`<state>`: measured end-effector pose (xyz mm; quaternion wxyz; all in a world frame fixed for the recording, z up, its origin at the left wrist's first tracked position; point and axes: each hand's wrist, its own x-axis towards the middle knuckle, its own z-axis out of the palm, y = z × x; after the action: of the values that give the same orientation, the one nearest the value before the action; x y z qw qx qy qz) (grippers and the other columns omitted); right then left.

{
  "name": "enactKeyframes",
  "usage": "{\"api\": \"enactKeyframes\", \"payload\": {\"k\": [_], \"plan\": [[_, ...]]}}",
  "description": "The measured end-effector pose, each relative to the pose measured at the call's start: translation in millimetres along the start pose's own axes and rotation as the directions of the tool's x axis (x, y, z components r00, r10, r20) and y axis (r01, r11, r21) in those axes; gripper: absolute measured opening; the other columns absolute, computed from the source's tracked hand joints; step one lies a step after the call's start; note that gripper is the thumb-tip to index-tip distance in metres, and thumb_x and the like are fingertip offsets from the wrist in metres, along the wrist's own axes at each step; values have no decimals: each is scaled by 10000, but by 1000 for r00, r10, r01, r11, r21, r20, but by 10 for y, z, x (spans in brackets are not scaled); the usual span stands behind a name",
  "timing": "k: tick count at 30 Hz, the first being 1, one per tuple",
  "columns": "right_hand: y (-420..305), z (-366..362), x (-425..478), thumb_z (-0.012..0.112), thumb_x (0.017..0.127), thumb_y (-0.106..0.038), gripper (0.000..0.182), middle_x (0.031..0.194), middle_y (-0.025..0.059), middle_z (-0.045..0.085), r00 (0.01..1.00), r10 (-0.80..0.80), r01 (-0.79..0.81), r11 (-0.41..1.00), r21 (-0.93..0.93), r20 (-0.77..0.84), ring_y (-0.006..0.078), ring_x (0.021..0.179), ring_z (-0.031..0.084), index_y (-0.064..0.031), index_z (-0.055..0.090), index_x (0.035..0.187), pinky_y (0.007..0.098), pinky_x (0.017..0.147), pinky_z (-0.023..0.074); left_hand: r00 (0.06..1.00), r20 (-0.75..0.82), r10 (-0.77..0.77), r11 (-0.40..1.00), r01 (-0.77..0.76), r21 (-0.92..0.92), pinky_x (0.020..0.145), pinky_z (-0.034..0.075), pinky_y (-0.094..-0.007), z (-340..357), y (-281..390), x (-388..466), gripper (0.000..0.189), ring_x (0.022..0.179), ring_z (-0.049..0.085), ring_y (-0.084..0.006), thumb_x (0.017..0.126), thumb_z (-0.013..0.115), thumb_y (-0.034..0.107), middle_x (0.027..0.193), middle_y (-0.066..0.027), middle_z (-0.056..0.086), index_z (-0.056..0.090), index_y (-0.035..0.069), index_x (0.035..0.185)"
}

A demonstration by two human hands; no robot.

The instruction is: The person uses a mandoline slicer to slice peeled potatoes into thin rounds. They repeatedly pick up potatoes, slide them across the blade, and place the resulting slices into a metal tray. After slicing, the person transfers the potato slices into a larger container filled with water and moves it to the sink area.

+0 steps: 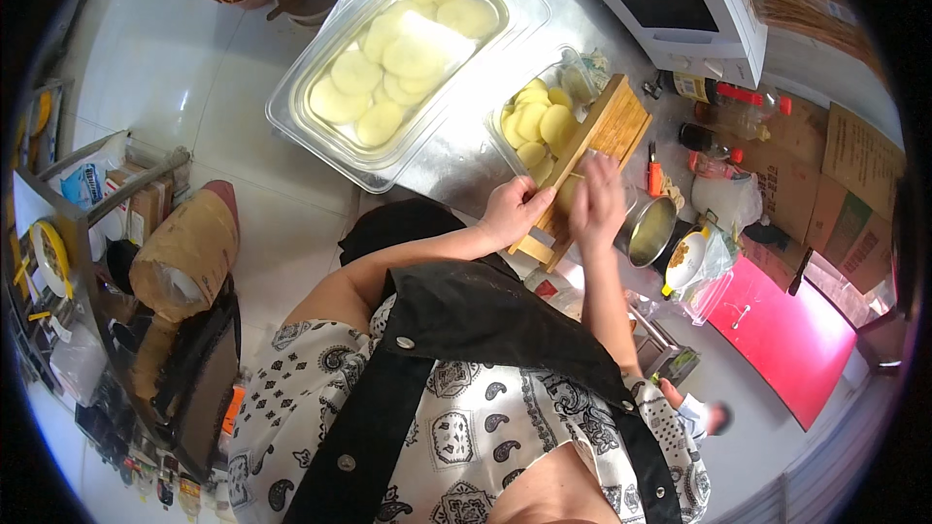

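Note:
My left hand [515,212] grips the near edge of a wooden mandoline slicer [613,124], the thumb on its frame. The slicer lies aslant over a clear plastic container [502,135] of pale yellow slices, apparently potato [534,118]. My right hand [598,202] is on the slicer's board, blurred, its fingers stretched out. A yellowish piece shows in part beside its palm; whether the hand grips it is hidden. To the left, a large clear tub [291,98] holds wide pale slices [415,51] in liquid.
Both containers rest on a steel counter [455,160]. A white microwave [692,51] stands at the back. Right of the slicer are an orange-handled knife [654,178], a metal pot [650,233], a white bowl [686,262] and several bottles. A person [695,411] is at the lower right.

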<state>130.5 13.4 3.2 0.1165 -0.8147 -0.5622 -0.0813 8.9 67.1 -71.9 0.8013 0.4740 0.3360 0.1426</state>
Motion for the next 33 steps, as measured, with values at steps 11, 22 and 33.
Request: {"api": "enactKeyframes", "payload": {"k": [11, 22, 33], "plan": [[595, 168, 709, 552, 788, -131, 245, 1079, 191, 571, 975, 209, -209, 978, 8, -69, 342, 1042, 528, -26, 606, 1004, 385, 881, 427, 991, 133, -15, 977, -14, 214, 612, 456, -308, -70, -88, 60, 357, 663, 593, -187, 856, 553, 325, 706, -130, 611, 579, -30, 833], [65, -86, -119, 619, 705, -130, 336, 1115, 173, 556, 990, 137, -133, 984, 122, -25, 342, 1071, 517, -16, 592, 1020, 395, 869, 437, 939, 330, -101, 474, -246, 845, 625, 461, -430, -382, 972, 140, 473, 695, 590, -351, 849, 461, 433, 690, -195, 596, 596, 8, 692], [92, -51, -74, 608, 674, -138, 339, 1060, 165, 566, 981, 167, -151, 976, 155, -98, 340, 1028, 536, -17, 591, 990, 388, 849, 446, 915, 385, 119, 315, -403, 859, 704, 474, -369, -15, 658, 1337, 303, 816, 582, -281, 667, 655, 122, 928, -113, 591, 615, 129, 967]]}}
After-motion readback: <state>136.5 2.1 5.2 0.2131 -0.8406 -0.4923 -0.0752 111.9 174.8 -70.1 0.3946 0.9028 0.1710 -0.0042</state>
